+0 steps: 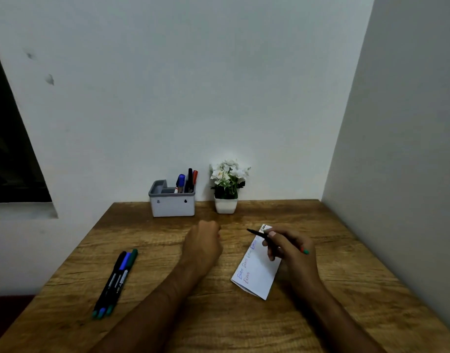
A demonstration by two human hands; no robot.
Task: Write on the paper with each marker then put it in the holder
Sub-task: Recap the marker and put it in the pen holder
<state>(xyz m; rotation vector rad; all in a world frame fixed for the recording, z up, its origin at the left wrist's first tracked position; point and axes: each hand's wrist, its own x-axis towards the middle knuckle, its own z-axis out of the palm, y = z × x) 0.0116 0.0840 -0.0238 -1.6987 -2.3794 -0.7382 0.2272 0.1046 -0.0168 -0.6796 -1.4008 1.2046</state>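
From the head view, we see the right hand (292, 253) gripping a black marker (263, 238) between thumb and fingers, its dark end pointing up and away to the left, over the far end of the paper (257, 271). We cannot tell whether that end is the tip or a cap, nor whether it touches the sheet; it looks slightly raised. A green end shows behind the knuckles. The pen-like hold suits writing, and the hand sits on the paper's right edge, which we judge also pins the sheet.

The paper lies folded on the table (346, 276), angled away from us, with lines of blue and reddish writing along its left side, so several markers seem already done.

The left hand (203, 244) is curled into a loose fist on the table, left of the paper and apart from it. We cannot tell whether it encloses something small, such as a cap.

The holder (171, 202) stands at the back against the wall, with blue, black and red markers upright in its right compartment; the left compartments look unfilled. We take those as finished ones. Beside it stands a potted plant (227, 187).

Three markers (117, 278) lie side by side at the left, well apart from the paper, likely waiting their turn.
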